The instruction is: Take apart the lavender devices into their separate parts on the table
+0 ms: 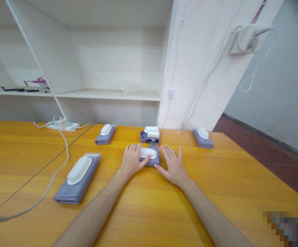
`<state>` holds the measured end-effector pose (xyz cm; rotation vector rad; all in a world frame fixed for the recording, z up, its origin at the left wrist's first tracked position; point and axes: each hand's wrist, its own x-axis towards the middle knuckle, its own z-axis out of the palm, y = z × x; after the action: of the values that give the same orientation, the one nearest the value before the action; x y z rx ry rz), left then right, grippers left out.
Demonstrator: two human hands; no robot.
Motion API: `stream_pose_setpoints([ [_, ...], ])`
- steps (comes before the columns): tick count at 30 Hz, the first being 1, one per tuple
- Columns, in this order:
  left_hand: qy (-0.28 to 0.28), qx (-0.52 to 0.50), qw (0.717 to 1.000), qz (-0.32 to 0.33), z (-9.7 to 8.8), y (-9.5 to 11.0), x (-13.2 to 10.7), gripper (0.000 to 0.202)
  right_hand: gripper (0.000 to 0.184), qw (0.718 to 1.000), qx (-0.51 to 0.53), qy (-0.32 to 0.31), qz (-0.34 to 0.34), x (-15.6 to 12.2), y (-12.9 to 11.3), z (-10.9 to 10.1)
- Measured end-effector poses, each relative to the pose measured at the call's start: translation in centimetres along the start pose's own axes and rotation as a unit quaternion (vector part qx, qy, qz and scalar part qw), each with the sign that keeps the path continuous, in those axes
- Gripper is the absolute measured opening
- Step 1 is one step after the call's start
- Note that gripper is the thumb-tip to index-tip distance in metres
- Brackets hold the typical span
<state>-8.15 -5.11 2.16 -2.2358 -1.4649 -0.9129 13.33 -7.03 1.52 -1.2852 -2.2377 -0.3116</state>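
Fingers of the left hand [132, 158] lie loosely together against the left side of a small purple-grey unit [150, 157] with a white ribbed top, and the thumb touches its near corner; nothing is pinched. The right hand [174, 165] rests flat on the orange wooden table [149, 212] just right of the unit, fingers spread and the thumb pointing at its near edge. The unit sits mid-table, towards the far side. Just behind it stands a second unit [151, 134] carrying two white pieces; whether the two touch I cannot tell. A larger unit [78, 178] lies well apart to the left, beside a white cable [61, 154]. With no real grip, a sideways or forward nudge would likely slide the small unit into the one behind and unseat those white pieces.
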Motion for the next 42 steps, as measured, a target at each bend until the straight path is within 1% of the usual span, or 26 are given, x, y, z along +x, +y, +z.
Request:
stream_pose_setpoints([
  [3, 0.003, -0.013, 1.000, 0.013, 0.0, 0.0, 0.0, 0.050, 0.068, 0.999, 0.017, -0.021, -0.031, 0.1, -0.1, -0.2],
  [6, -0.003, -0.018, 1.000, 0.024, 0.1, 0.0, 0.0, 0.052, 0.059, 0.998, 0.034, -0.034, -0.038, 0.2, -0.1, -0.2],
  [8, -0.009, -0.013, 0.999, 0.028, 0.2, -0.1, -0.1, 0.053, 0.057, 0.998, 0.043, -0.039, -0.036, 0.2, 0.0, -0.2],
  [12, -0.011, -0.001, 1.000, 0.029, 0.2, -0.1, -0.1, 0.054, 0.057, 0.997, 0.056, -0.043, -0.035, 0.2, -0.2, -0.5],
  [15, -0.013, -0.007, 0.999, 0.034, 0.0, -0.1, -0.1, 0.055, 0.063, 0.997, 0.060, -0.036, -0.033, 0.2, -0.3, -0.7],
  [18, -0.019, -0.030, 0.998, 0.055, -0.2, -0.1, -0.2, 0.053, 0.069, 0.997, 0.065, -0.030, -0.042, 0.1, -0.4, -0.8],
  [21, -0.024, -0.051, 0.996, 0.073, -0.6, 0.1, -0.2, 0.052, 0.066, 0.995, 0.076, -0.033, -0.058, 0.2, -0.5, -1.0],
  [24, -0.032, -0.059, 0.995, 0.075, -1.0, 0.4, -0.1, 0.052, 0.059, 0.994, 0.087, -0.036, -0.061, 0.2, -0.5, -1.1],
  [27, -0.037, -0.057, 0.996, 0.061, -1.2, 0.8, 0.0, 0.054, 0.059, 0.993, 0.095, -0.033, -0.064, 0.2, -0.6, -1.1],
  [32, -0.031, -0.052, 0.998, 0.012, -1.3, 1.4, -0.1, 0.058, 0.063, 0.993, 0.089, -0.013, -0.082, 0.3, -0.5, -1.2],
  [38, 0.002, -0.068, 0.998, 0.006, -1.0, 1.8, -0.4, 0.075, 0.071, 0.995, 0.051, 0.032, -0.082, 0.2, -0.6, -1.0],
  [42, 0.008, -0.071, 0.997, -0.022, -0.8, 2.2, -0.6, 0.081, 0.067, 0.995, 0.036, 0.044, -0.078, 0.2, -0.7, -0.7],
])
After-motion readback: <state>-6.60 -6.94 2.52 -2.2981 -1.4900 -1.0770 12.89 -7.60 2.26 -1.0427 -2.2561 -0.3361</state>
